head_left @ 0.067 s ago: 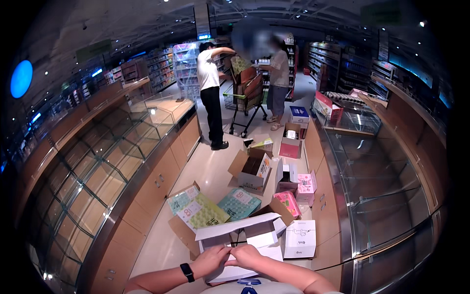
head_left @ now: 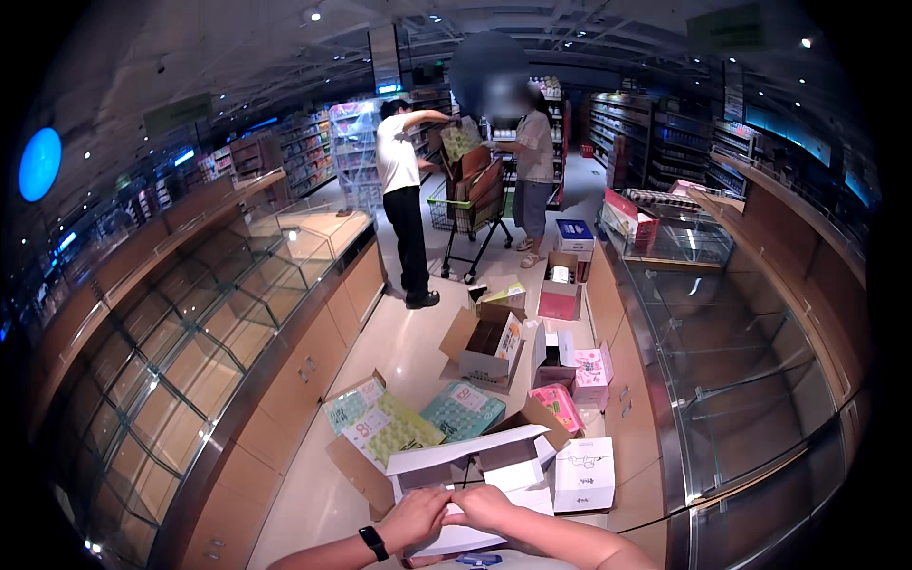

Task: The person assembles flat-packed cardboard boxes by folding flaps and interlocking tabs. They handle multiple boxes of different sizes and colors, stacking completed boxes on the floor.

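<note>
Low in front of me, my left hand (head_left: 415, 516), with a dark watch on its wrist, meets my right hand (head_left: 482, 506). Both have curled fingers, and their fingertips come together over an open white cardboard box (head_left: 456, 542). Whatever is between the fingers, if anything, is hidden. Just beyond them stands a larger open carton with a white flap (head_left: 465, 448) and a brown flap (head_left: 363, 472). Behind its left side lie a yellow-green printed pack (head_left: 394, 425) and a teal pack (head_left: 463, 409). A closed white box (head_left: 583, 472) sits right of my right hand.
Open cartons (head_left: 489, 349) and a pink pack (head_left: 559, 407) line the floor ahead. Glass-topped counters flank me left (head_left: 204, 328) and right (head_left: 727, 361). Farther off, two people (head_left: 403, 180) (head_left: 535, 166) stand beside a loaded shopping cart (head_left: 465, 204).
The whole view has shifted a little, so the boxes and my hands sit slightly lower in the picture. My hands stay together over the white box.
</note>
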A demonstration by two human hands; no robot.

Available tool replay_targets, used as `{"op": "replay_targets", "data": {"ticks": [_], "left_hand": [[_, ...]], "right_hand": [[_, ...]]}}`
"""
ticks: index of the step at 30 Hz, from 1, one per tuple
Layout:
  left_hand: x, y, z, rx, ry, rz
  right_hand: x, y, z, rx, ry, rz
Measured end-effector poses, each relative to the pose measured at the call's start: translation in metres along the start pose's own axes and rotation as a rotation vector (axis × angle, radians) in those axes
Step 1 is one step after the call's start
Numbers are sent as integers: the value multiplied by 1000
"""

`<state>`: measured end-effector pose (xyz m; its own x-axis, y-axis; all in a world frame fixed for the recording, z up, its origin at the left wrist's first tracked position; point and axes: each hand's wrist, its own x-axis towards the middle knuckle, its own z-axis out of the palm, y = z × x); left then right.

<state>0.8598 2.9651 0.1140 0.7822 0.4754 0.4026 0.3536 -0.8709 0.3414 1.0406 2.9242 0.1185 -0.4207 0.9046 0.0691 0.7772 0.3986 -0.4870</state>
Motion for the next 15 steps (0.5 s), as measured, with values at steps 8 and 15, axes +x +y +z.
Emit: {"op": "replay_targets", "data": {"ticks": [8, 15], "left_hand": [[31, 44, 19, -37, -240, -104], [61, 43, 60, -120, -456, 10]], "right_hand": [[-2, 59, 9, 301, -286, 585], [47, 142, 124, 214, 142, 696]]}}
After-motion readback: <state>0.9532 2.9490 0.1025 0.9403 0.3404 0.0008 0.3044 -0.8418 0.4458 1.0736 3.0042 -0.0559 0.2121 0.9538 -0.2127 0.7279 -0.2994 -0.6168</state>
